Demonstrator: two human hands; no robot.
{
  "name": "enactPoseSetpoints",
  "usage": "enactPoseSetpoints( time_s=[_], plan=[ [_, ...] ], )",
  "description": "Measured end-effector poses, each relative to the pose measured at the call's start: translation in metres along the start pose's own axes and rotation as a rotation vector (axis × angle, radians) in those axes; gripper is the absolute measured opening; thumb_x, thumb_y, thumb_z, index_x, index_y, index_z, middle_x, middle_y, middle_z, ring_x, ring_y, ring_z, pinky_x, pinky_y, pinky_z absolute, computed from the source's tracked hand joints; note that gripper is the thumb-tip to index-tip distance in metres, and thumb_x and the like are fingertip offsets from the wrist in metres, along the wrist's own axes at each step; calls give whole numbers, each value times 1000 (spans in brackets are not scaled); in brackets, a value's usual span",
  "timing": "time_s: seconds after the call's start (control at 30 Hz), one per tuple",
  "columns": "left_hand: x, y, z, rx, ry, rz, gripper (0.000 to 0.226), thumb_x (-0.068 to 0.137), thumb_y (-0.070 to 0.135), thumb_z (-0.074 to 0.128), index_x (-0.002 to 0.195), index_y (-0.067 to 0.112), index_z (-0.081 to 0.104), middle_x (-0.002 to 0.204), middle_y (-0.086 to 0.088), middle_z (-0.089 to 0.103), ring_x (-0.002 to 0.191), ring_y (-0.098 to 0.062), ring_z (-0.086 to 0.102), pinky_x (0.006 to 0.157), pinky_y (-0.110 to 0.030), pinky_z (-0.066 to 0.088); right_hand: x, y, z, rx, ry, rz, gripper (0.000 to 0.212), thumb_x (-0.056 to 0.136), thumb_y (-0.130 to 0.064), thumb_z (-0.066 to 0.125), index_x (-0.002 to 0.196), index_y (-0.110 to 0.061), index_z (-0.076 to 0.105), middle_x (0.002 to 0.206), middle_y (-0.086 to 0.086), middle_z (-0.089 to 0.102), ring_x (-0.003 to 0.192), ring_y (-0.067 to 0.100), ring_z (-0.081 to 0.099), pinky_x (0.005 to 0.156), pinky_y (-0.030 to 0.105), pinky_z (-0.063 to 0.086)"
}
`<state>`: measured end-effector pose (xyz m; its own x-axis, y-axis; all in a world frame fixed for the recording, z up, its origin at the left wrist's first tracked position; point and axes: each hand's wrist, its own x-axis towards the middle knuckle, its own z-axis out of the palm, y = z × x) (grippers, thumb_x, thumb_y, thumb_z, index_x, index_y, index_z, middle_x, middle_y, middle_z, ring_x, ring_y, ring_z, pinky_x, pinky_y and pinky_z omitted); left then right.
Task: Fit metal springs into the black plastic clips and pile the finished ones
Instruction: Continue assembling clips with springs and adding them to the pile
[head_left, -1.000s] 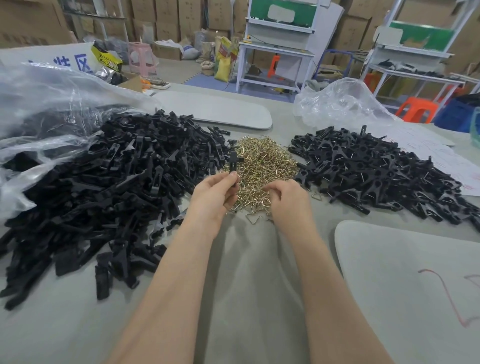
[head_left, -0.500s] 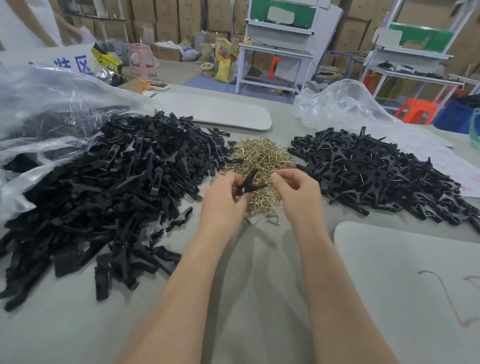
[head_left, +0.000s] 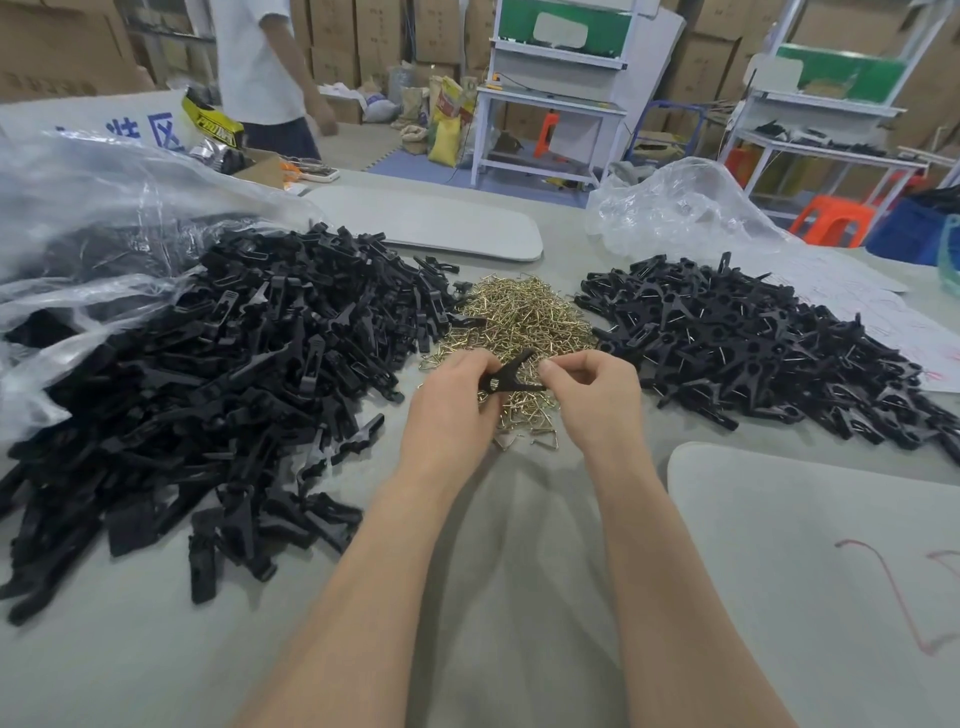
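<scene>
Frame centre: the left hand (head_left: 449, 404) grips a forked black plastic clip (head_left: 511, 378), long axis sideways, open end toward the right hand (head_left: 597, 397), whose curled fingers pinch something we cannot identify.

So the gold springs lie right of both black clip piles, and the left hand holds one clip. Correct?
No. In the head view the springs lie between the left pile and the right pile; the left hand does hold one clip.
</scene>
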<state>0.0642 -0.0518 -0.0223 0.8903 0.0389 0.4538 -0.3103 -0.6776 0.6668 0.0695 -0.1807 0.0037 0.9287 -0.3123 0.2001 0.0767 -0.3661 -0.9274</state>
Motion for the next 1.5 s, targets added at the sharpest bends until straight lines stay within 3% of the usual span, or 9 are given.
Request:
enactPoseSetpoints(
  time_s=[0.27,0.4,0.77,0.93,1.07,1.23,1.33,1.5],
  plan=[
    [0,0,-3,46,-26,36,23,83,9,68,103,18,64,93,14,51,84,-13,52,78,-30,46,2,2,2,-77,-34,-25,21,83,-18,70,65,-26,62,60,-11,59,56,0,51,53,10,37],
    [-1,1,-3,70,-54,29,19,83,13,69,98,22,64,96,9,58,85,-15,53,76,-32,46,1,4,0,-151,-12,-31,22,83,-20,68,63,-27,61,61,-14,58,58,-1,52,51,4,36],
    [-1,3,-6,118,-90,39,15,85,14,66,99,19,64,97,3,59,89,-19,55,80,-35,46,0,5,1,-189,-9,-28,21,82,-18,67,63,-25,63,60,-14,59,58,-1,52,51,1,36],
    [-1,4,-6,119,-92,32,17,86,14,65,102,18,65,99,3,60,90,-20,55,81,-36,46,2,4,0,-110,-61,8,23,81,-18,70,60,-25,62,57,-10,59,57,5,53,52,11,39],
    [-1,4,-6,109,-104,32,17,86,14,65,103,18,65,99,3,60,90,-20,56,82,-35,46,2,5,-2,-110,-51,21,24,80,-16,70,59,-25,62,57,-10,58,55,3,51,51,12,38],
    [-2,5,-6,108,-92,43,17,85,14,66,100,20,64,99,4,61,90,-19,56,81,-34,46,0,5,2,-165,-41,0,26,79,-16,68,58,-27,61,56,-12,58,55,1,51,48,5,35],
    [-1,2,-9,62,-116,34,16,85,15,67,100,21,65,97,7,61,89,-18,57,82,-37,48,1,2,-5,-5,-172,105,19,81,-15,71,64,-22,64,57,-6,58,55,6,50,52,11,39],
    [1,3,-24,-251,-258,18,26,79,17,75,81,40,64,77,10,62,78,-1,60,82,-31,53,5,4,-30,574,-636,467,17,71,-25,69,80,-13,60,68,1,62,57,10,57,56,20,49]
  ],
)
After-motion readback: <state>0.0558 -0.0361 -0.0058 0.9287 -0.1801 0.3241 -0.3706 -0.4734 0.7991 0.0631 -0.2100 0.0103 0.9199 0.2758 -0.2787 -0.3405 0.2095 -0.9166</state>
